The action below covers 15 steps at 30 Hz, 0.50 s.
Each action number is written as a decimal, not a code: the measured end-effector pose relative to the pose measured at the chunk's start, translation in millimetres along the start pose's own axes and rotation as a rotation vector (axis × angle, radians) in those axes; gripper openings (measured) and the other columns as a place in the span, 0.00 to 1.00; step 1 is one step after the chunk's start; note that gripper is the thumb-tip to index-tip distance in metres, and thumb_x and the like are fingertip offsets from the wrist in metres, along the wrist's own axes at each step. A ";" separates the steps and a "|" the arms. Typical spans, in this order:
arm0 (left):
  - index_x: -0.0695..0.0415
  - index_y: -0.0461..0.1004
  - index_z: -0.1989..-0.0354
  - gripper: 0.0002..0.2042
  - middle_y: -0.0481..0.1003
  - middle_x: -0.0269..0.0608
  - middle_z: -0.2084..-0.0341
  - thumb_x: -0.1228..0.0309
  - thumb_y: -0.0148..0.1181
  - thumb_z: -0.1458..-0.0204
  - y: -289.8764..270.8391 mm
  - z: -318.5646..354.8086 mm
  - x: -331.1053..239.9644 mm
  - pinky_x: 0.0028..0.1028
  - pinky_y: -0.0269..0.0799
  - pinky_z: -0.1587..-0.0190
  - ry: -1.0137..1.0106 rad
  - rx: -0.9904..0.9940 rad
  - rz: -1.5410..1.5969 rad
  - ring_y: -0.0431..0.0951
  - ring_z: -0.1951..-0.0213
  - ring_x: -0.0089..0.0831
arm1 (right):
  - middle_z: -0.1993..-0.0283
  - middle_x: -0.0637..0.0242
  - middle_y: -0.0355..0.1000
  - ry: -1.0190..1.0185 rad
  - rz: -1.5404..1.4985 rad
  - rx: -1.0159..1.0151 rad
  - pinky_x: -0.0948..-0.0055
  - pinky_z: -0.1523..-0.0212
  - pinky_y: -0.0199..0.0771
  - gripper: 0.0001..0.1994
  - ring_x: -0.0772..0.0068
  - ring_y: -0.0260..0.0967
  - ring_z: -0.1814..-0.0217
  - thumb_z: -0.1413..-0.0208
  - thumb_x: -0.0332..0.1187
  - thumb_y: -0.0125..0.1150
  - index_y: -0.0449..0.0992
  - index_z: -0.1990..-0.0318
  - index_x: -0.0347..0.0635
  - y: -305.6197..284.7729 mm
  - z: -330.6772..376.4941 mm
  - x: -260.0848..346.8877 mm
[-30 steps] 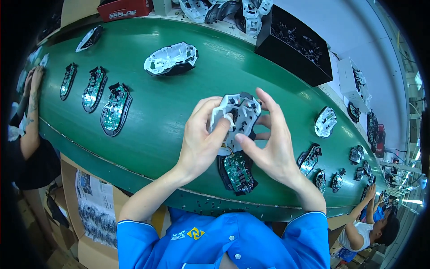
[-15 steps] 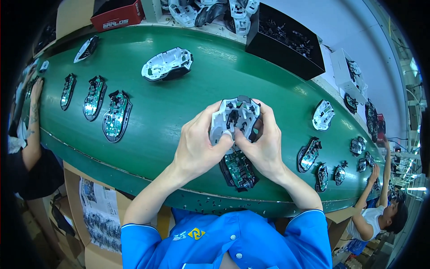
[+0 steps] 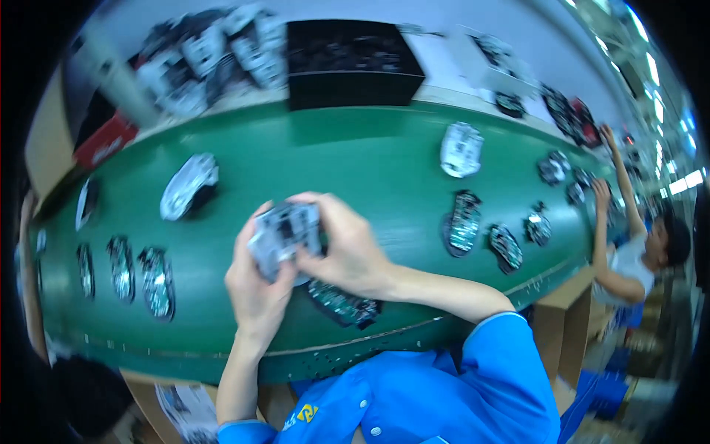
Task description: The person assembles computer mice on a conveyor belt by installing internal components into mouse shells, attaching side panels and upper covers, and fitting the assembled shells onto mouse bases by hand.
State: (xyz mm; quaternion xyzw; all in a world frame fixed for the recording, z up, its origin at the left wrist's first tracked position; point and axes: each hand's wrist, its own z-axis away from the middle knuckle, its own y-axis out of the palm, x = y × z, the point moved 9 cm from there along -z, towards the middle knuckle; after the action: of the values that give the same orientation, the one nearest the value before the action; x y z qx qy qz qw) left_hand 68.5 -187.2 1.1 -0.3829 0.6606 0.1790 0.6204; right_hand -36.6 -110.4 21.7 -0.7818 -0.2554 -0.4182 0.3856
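A white-and-black plastic shell (image 3: 285, 235), its ribbed inside facing up, is held above the green work surface between both hands. My left hand (image 3: 251, 285) wraps round its left side, with the thumb against the near edge. My right hand (image 3: 347, 248) grips its right side, with the thumb pressed onto the inside. Motion blur hides what the thumbs touch there. A green circuit board in a black base (image 3: 342, 302) lies just below my right hand, partly covered by it. Whether it is joined to the shell I cannot tell.
More boards in bases lie left (image 3: 157, 283) and right (image 3: 464, 223). White shells rest at the left (image 3: 190, 186) and far right (image 3: 461, 150). Along the back stand a black box (image 3: 355, 89) and piled shells (image 3: 214, 59). A co-worker's arm (image 3: 617, 274) reaches in at the right.
The whole view has turned, so the bench things sit lower and further left. Both hands still hold the shell, now tilted differently, and the circuit board shows to their lower right.
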 end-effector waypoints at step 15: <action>0.59 0.48 0.36 0.33 0.68 0.48 0.52 0.80 0.55 0.50 12.2 7.7 -19.8 0.28 0.68 0.51 0.111 -0.026 -0.062 0.73 0.54 0.31 | 0.63 0.57 0.65 -0.003 -0.003 -0.087 0.66 0.65 0.71 0.22 0.56 0.68 0.63 0.62 0.25 0.63 0.67 0.55 0.36 -15.7 9.4 8.5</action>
State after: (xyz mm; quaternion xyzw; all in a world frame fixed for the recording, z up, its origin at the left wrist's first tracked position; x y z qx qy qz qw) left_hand 63.7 -168.2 15.8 -0.4205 0.6795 0.1468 0.5830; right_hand -39.2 -93.1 31.8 -0.7979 -0.2388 -0.4283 0.3505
